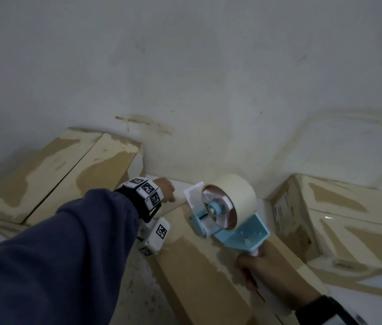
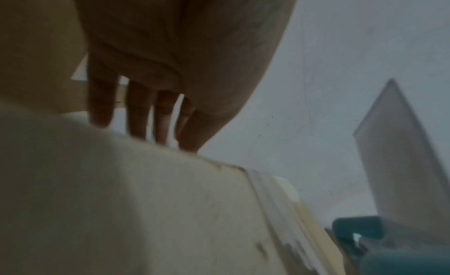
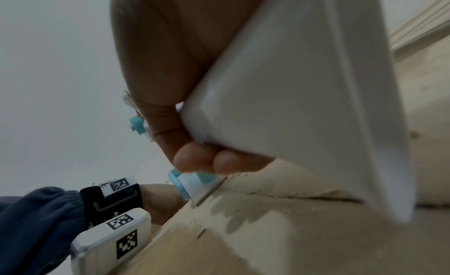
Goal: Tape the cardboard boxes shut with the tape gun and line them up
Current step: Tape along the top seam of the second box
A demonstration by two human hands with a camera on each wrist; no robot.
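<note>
Taping step, middle box. R hand clenched on tape gun handle, gun on box top, nose at 11 o'clock. L hand flat, fingers straight over far edge. Next: pull gun toward 6 along seam, keep pressure. Other boxes at 9 and 3.

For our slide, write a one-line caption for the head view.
Right hand grips the blue tape gun on a cardboard box; left hand steadies its far end.
</note>
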